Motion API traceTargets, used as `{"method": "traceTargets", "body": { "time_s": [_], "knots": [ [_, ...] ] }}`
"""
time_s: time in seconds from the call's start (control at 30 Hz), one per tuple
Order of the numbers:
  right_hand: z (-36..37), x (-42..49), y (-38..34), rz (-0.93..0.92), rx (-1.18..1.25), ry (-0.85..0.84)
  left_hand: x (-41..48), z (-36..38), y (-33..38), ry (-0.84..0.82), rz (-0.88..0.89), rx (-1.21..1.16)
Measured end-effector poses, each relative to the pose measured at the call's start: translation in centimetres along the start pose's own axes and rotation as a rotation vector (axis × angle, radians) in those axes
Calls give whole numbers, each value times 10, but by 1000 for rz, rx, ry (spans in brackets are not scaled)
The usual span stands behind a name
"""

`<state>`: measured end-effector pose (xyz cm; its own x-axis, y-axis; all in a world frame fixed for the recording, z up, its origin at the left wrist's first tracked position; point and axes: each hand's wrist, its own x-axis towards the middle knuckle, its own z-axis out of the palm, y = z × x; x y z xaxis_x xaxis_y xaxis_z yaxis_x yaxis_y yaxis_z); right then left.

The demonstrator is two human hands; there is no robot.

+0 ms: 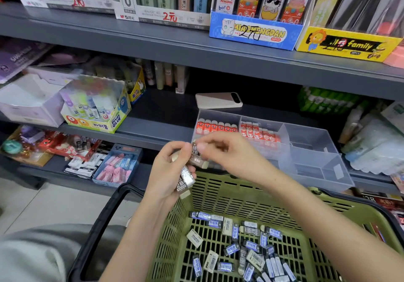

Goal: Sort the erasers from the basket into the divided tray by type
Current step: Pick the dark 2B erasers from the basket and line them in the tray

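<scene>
The left hand (168, 170) grips a bunch of slim rectangular erasers (185, 180) in glossy dark sleeves printed "2B"; fingers of the right hand (225, 152) pinch the topmost one. Below them is a slotted green plastic basket (218, 194) with more loose erasers (251, 249) inside. On the shelf, a clear divided tray (317, 150) holds red-sleeved erasers (215, 126) in two rear compartments.

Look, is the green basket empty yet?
No, not empty. Lots of wrapped erasers lie loose on the bottom of the green basket.
</scene>
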<state>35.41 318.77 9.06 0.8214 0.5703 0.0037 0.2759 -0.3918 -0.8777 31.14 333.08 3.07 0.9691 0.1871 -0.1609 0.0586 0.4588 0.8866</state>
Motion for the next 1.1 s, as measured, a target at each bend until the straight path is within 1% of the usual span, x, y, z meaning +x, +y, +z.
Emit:
{"method": "traceTargets", "body": {
  "time_s": [0.1, 0.13, 0.17, 0.3, 0.37, 0.47, 0.53, 0.6, 0.67, 0.73, 0.83, 0.93, 1.0, 1.1],
  "knots": [
    [-2, 0, -3, 117, 135, -253, -2, 2, 0, -20, -3, -26],
    [-2, 0, -3, 119, 159, -290, -3, 3, 0, -26, -5, -17],
    [-1, -1, -3, 107, 170, -292, -4, 3, 0, -30, -8, 1],
    [-3, -2, 1, 121, 219, -135, -4, 7, -2, -31, -24, 99],
    [-16, -1, 3, 121, 232, -61, -4, 7, -3, -30, -28, 61],
    [-50, 6, 8, 130, 204, 177, -3, 5, -3, -33, -39, -16],
    [-64, 11, 16, 155, 49, 280, -1, 3, -3, -27, -54, -50],
    [-64, 14, 27, 193, -171, 279, 0, 1, -2, -17, -57, -74],
    [-59, 15, 36, 206, -336, 237, 2, 0, -2, -7, -52, -85],
    [-53, 16, 39, 193, -434, 205, 3, -1, -2, -2, -46, -97],
    [-48, 18, 39, 149, -579, 204, 4, -3, -3, 5, -32, -102],
    [-45, 18, 42, 74, -767, 244, 5, -5, -5, 4, -20, -99],
    [-45, 17, 48, 62, -893, 280, 6, -6, -6, -5, -18, -94],
    [-40, 13, 55, 74, -949, 292, 7, -6, -6, -15, -14, -86]
  ]
}}
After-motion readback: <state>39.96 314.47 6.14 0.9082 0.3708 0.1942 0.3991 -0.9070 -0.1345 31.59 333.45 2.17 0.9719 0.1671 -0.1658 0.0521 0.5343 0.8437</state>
